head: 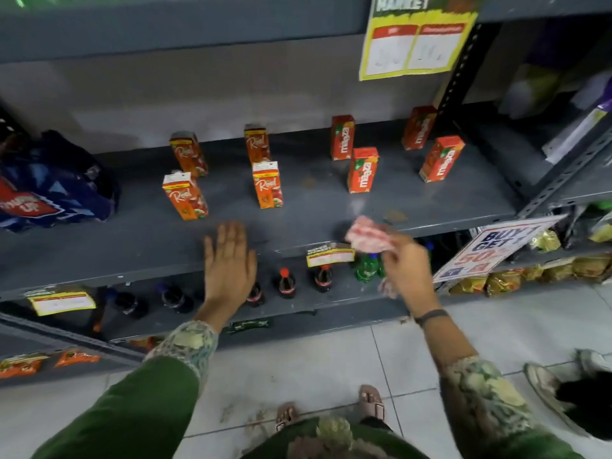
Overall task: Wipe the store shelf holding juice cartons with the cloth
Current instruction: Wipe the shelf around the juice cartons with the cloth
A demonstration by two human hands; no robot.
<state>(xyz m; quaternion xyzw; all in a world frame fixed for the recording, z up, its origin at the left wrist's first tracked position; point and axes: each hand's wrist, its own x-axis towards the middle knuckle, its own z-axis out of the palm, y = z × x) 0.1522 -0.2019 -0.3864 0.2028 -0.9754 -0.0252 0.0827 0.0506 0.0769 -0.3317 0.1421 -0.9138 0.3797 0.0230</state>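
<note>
A grey metal shelf (132,233) carries several upright juice cartons: orange "Real" ones (267,188) on the left and red "Maaza" ones (362,169) on the right. My right hand (407,265) is shut on a crumpled red-and-white cloth (366,238), held just over the shelf's front edge. My left hand (230,263) is flat with its fingers together, over the front of the shelf, below the Real cartons, and holds nothing.
A blue "Thums Up" pack (56,190) sits at the shelf's left end. Cola bottles (286,283) and a green bottle (366,266) stand on the shelf below. A promo sign (496,248) juts out at right. Another person's shoe (543,385) is on the tiled floor.
</note>
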